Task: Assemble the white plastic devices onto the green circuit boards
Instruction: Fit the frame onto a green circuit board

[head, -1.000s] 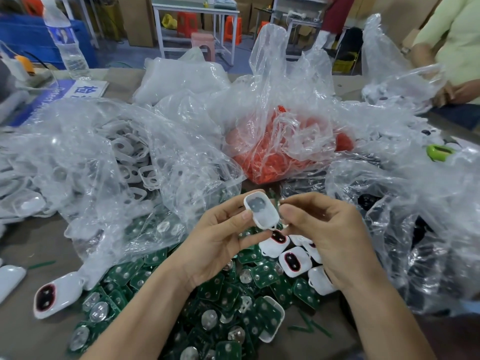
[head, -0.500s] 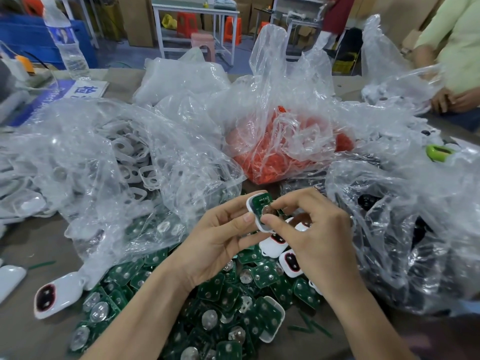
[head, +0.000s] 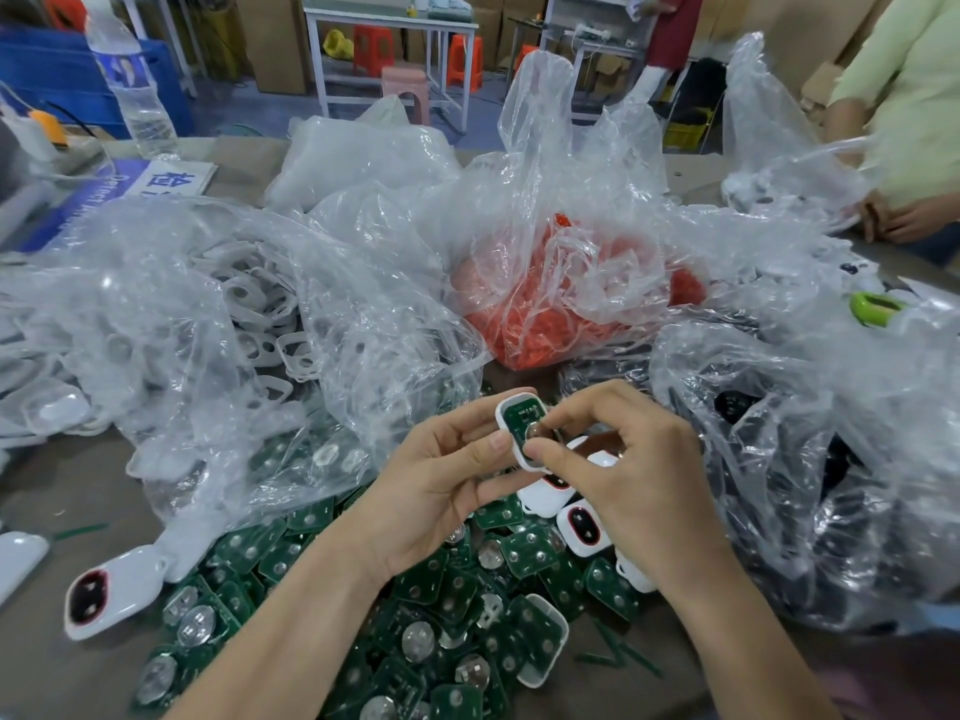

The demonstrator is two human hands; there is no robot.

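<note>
Board [head: 522, 415] sits in white shell [head: 503, 419], left hand [head: 441, 491] and right hand [head: 639, 475] pinching.

white shell [head: 502, 421]: now holds green board [head: 521, 415] | right grip [head: 623, 470]: moved onto board

You are working in a factory workshop: bulk bags of parts [head: 208, 330] and circuit boards [head: 415, 641] are crowding the tabletop [head: 47, 672].

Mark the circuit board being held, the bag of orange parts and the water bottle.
circuit board [head: 520, 415], head view, green face inside the white casing [head: 503, 419].
bag of orange parts [head: 545, 335], head view, orange mass behind clear plastic.
water bottle [head: 148, 114], head view, clear body.
</note>
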